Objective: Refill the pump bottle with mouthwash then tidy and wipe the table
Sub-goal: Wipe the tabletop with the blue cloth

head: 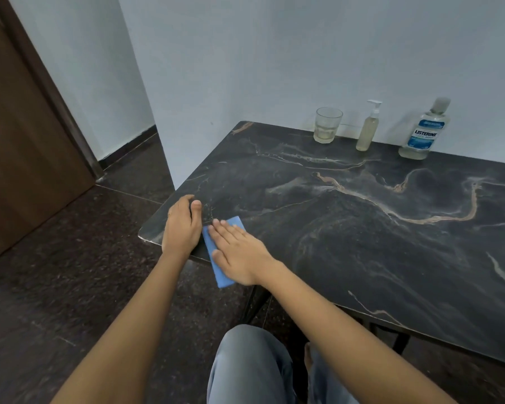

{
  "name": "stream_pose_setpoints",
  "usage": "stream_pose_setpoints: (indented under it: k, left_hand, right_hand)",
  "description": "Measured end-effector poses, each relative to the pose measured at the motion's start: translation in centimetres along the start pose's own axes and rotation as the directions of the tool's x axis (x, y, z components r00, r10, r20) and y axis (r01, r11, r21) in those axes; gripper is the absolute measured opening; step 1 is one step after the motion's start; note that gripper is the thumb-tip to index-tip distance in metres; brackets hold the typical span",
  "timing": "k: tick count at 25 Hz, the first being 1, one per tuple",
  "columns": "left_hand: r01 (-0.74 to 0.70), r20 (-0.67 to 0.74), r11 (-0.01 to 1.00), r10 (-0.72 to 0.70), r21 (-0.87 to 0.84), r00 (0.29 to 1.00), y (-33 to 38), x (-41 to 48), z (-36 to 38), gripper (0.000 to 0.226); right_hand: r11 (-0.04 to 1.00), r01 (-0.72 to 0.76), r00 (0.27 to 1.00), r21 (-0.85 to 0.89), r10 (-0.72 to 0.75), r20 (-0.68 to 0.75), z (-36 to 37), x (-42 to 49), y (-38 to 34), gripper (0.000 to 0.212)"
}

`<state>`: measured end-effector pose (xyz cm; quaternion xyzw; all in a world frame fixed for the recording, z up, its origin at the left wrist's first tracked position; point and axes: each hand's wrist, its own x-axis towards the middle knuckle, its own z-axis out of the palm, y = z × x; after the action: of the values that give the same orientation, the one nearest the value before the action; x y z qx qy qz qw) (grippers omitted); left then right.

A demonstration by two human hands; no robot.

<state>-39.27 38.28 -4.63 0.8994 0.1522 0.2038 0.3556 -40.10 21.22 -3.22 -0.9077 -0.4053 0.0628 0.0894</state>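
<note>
A folded blue cloth [219, 269] lies at the near left corner of the dark marble table [347, 223], partly hanging over the front edge. My right hand [239, 252] presses flat on the cloth with fingers spread. My left hand [182, 225] rests on the table's left edge beside the cloth, fingers curled over the rim, holding nothing. At the back, along the wall, stand a clear pump bottle [368, 128] with pale liquid and a mouthwash bottle [424, 131] with a blue label, both upright and capped.
A drinking glass [327, 125] with a little liquid stands left of the pump bottle. A pale wall runs behind the table. A brown door [27, 135] is at the left over a dark tiled floor. My knees show below the table's front edge.
</note>
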Motion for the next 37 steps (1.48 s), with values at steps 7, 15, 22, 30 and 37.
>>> stream_pose_setpoints:
  k: [7,15,22,30,37]
  left_hand:
    - [-0.095,0.111,0.978,0.075,0.185,0.991,-2.5,3.0,-2.2,0.05]
    - [-0.06,-0.003,0.987,0.061,0.151,0.998,-3.8,3.0,-1.3,0.048]
    - [0.002,-0.134,1.0,0.0,0.018,0.991,-4.0,2.9,-1.3,0.045]
    - [0.027,-0.148,0.992,-0.045,-0.123,0.988,-3.9,2.6,-3.1,0.058]
    - [0.02,-0.031,0.983,-0.014,0.184,0.999,-5.0,3.2,-4.1,0.053]
  right_hand:
    - [0.969,-0.243,0.97,-0.034,0.242,-0.034,-3.4,-8.6,13.7,0.079]
    - [0.835,-0.55,0.83,0.023,0.549,-0.095,-5.4,2.0,21.7,0.056]
    - [0.982,-0.188,0.982,-0.015,0.188,-0.032,-2.6,16.5,7.8,0.057]
    - [0.948,0.318,0.946,-0.024,-0.316,0.079,-0.2,7.6,-0.7,0.055]
    - [0.986,-0.164,0.984,-0.018,0.162,-0.077,-4.7,-0.1,16.5,0.062]
